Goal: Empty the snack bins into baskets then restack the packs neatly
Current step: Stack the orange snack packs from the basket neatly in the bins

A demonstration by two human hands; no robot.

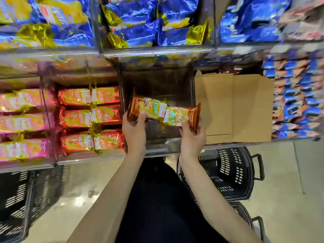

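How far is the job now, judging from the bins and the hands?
Done: the red packs lie in neat rows. In hand: the left hand grips one brown pack, the right hand a second brown pack, over the middle bin, which looks empty. Left: filling that bin.

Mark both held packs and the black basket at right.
left pack (150, 107): head view, yellow front.
right pack (175, 114): head view, yellow front.
black basket (231, 171): head view, slotted wall.

Your snack packs: glossy foil film. Bin: clear shiny plastic. Box: matt cardboard. Basket: black perforated plastic.
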